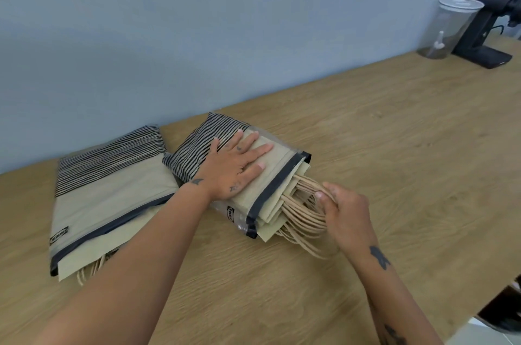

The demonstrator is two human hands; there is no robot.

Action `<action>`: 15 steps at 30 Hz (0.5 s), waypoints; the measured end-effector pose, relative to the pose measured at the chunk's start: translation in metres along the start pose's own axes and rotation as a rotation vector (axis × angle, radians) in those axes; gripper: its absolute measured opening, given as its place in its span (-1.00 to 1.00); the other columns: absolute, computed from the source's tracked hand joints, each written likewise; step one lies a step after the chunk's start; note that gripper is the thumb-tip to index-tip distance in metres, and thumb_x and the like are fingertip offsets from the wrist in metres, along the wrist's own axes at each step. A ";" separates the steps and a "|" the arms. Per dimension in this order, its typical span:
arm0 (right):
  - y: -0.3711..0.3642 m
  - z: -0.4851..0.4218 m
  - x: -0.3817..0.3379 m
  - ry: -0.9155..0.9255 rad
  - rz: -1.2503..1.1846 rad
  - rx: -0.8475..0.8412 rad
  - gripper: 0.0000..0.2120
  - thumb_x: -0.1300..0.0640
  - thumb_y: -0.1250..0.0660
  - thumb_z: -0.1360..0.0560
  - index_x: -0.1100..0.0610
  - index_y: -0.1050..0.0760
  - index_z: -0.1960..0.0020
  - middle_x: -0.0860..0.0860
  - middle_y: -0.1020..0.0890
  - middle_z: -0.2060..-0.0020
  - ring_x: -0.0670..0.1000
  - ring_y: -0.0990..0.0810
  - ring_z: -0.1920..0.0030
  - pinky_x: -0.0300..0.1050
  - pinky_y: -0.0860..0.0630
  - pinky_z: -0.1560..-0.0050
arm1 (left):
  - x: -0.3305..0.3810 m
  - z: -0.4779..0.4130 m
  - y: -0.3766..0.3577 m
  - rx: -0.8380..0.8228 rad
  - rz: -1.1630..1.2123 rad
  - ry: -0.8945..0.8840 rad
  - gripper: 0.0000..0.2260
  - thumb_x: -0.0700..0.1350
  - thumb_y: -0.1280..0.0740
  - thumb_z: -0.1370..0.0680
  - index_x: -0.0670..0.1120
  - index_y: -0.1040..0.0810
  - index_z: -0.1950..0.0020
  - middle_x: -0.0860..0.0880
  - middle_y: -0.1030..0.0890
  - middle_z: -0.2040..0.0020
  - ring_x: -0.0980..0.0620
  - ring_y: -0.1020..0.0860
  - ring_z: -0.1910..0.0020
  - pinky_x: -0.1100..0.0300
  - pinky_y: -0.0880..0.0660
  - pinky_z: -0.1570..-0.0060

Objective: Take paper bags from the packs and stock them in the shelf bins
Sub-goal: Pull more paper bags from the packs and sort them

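Left hand: flat, fingers straight and spread, palm pressing on top of the right pack. No curl round anything.

Right hand: fingers and thumb curled round a bundle of twisted paper handles, clamped on them. The handles stick out of the open end of the pack that the left hand holds down.

Paper bags: beige and folded flat. Their top edges poke out past the dark strip at the pack's mouth, between the pressing palm and the gripping hand. Most of the stack is inside the clear wrapper, under the left palm; its far end shows black stripes.

Label: small and dark, on the wrapper just beside the left wrist. Its letters are too blurred to read.

Left pack: lies beyond the left forearm, away from the grip, touching or slightly overlapped by the right pack. It has the same stripes and dark strip. A second small tag near its corner is also unreadable.

Both packs lie on a wooden counter against a blue wall. Well apart from the right hand, at the far end, stand a clear jar with a lid and a black machine. No writing shows on either.
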State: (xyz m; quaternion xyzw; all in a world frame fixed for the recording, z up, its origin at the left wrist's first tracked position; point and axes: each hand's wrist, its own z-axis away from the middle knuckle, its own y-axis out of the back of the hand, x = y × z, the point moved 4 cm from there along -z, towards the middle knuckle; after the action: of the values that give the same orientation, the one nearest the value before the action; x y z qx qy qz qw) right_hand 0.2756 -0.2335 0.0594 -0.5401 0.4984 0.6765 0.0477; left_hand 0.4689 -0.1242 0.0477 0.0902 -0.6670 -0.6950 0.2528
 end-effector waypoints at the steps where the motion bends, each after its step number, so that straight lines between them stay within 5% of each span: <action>1: 0.003 -0.002 0.001 -0.004 -0.003 -0.003 -0.66 0.19 -0.24 -0.54 0.28 -0.45 -0.28 0.16 -0.61 -0.13 0.04 -0.59 -0.08 -0.32 -0.40 -0.06 | -0.003 0.001 0.000 -0.001 0.006 -0.004 -0.44 0.35 0.26 -0.46 0.33 0.10 -0.46 0.15 0.13 -0.55 0.05 0.20 -0.52 -0.18 0.29 -0.41; 4: 0.005 0.005 0.003 0.007 0.022 0.003 -0.66 0.20 -0.25 -0.53 0.28 -0.45 -0.28 0.15 -0.60 -0.15 0.03 -0.57 -0.15 -0.41 -0.32 -0.06 | -0.014 0.001 0.002 0.010 0.064 0.030 -0.36 0.38 0.29 -0.37 0.33 0.08 -0.46 0.17 0.13 -0.55 0.07 0.18 -0.53 -0.19 0.24 -0.42; 8: 0.010 0.020 0.008 0.033 0.053 0.029 -0.70 0.23 -0.29 -0.51 0.31 -0.51 -0.20 0.16 -0.66 -0.02 -0.08 -0.53 0.07 -0.55 -0.30 0.10 | -0.017 -0.001 0.001 0.003 0.100 0.035 -0.34 0.39 0.26 -0.35 0.32 0.06 -0.46 0.17 0.12 -0.55 0.07 0.17 -0.53 -0.19 0.19 -0.43; 11: 0.019 0.020 0.008 0.033 0.090 -0.029 -0.73 0.12 -0.30 -0.50 0.21 -0.55 -0.14 0.01 -0.63 0.12 -0.05 -0.56 0.08 -0.32 -0.38 0.08 | -0.014 -0.001 0.003 0.013 0.096 0.021 -0.33 0.38 0.27 -0.35 0.30 0.05 -0.47 0.15 0.11 -0.55 0.05 0.17 -0.53 -0.17 0.16 -0.43; 15: 0.026 0.003 -0.011 0.057 0.139 -0.114 -0.52 -0.15 -0.22 -0.47 0.01 -0.35 -0.33 -0.11 -0.45 -0.13 -0.04 -0.45 -0.20 -0.04 -0.42 -0.16 | -0.010 0.001 0.002 0.015 0.041 -0.001 -0.34 0.37 0.28 -0.36 0.30 0.06 -0.47 0.14 0.13 -0.55 0.05 0.20 -0.53 -0.18 0.15 -0.44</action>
State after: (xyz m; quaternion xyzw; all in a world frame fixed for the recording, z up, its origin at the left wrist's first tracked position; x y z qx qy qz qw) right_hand 0.2623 -0.2390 0.0836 -0.5249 0.4968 0.6897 -0.0444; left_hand 0.4774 -0.1191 0.0479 0.0783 -0.6740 -0.6847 0.2659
